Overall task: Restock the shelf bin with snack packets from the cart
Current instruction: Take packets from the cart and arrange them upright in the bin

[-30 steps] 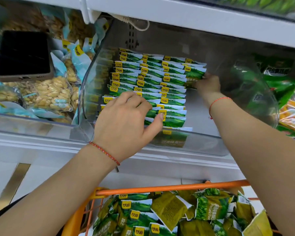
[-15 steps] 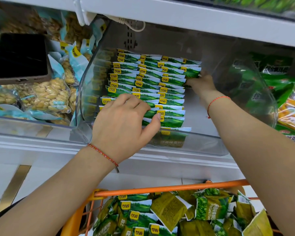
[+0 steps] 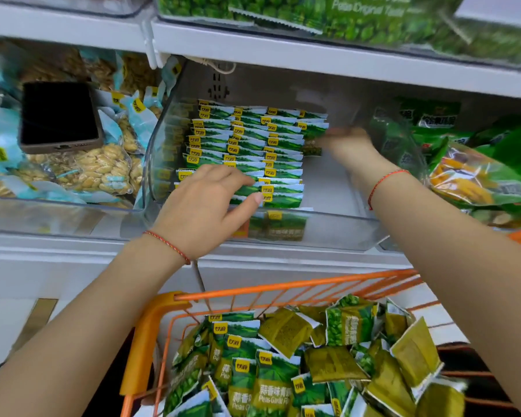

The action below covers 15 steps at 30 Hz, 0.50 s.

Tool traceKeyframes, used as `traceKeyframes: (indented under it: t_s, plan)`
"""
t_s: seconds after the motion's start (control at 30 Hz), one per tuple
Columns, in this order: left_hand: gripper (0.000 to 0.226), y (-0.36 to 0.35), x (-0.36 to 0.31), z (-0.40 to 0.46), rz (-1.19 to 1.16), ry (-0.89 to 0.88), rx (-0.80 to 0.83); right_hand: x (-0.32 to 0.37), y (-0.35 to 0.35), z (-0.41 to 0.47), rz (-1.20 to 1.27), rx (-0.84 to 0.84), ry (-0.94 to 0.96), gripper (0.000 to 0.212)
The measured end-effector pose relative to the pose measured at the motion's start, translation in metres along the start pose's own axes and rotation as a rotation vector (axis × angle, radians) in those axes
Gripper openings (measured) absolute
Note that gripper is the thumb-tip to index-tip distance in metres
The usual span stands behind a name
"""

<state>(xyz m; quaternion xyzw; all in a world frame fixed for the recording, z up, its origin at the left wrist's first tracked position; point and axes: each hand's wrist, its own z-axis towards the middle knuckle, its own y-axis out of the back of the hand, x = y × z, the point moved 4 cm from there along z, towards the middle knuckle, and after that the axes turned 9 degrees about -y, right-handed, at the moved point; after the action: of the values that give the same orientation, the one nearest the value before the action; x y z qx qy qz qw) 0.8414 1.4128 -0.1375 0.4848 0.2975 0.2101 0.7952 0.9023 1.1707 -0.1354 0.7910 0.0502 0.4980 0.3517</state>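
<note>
A clear plastic shelf bin (image 3: 337, 233) holds rows of green pea snack packets (image 3: 253, 145) standing on edge, filling its left part. My left hand (image 3: 205, 212) rests on the front rows, fingers spread and thumb against the packets' right ends. My right hand (image 3: 346, 145) is blurred deep in the bin, at the right end of the back rows; its fingers cannot be made out. Below, an orange wire cart (image 3: 163, 308) holds several loose green and olive packets (image 3: 298, 362).
A phone (image 3: 59, 115) lies on peanut packs (image 3: 97, 170) in the left bin. Green and yellow snack bags (image 3: 478, 164) fill the right bin. Pea bags (image 3: 343, 16) sit on the shelf above. The current bin's right part shows bare floor (image 3: 328, 182).
The view has tilted so the upper shelf and more of the cart show. My right hand has shifted a little and is now blurred with motion. My left hand stays on the front rows.
</note>
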Motion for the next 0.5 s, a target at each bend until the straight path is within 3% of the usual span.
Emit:
traceKeyframes:
  t_s: [0.17, 0.3, 0.37, 0.43, 0.5]
  plan:
    - [0.045, 0.032, -0.039, -0.021, -0.054, -0.106, -0.078, 0.008, 0.029, -0.095, -0.287, -0.039, 0.294, 0.019]
    - [0.030, 0.046, -0.098, -0.056, -0.196, -0.172, -0.114, 0.008, 0.043, -0.159, -0.367, -0.120, 0.458, 0.019]
    - [0.026, 0.039, -0.119, -0.070, -0.199, -0.151, 0.079, 0.005, 0.049, -0.185, -0.345, -0.110, 0.481, 0.017]
    - [0.028, 0.019, -0.128, -0.086, -0.105, -0.064, 0.429, 0.000, 0.053, -0.212, -0.340, -0.007, 0.464, 0.014]
    - [0.039, 0.002, -0.130, -0.101, 0.041, 0.038, 0.727, -0.014, 0.051, -0.238, -0.495, 0.162, 0.404, 0.014]
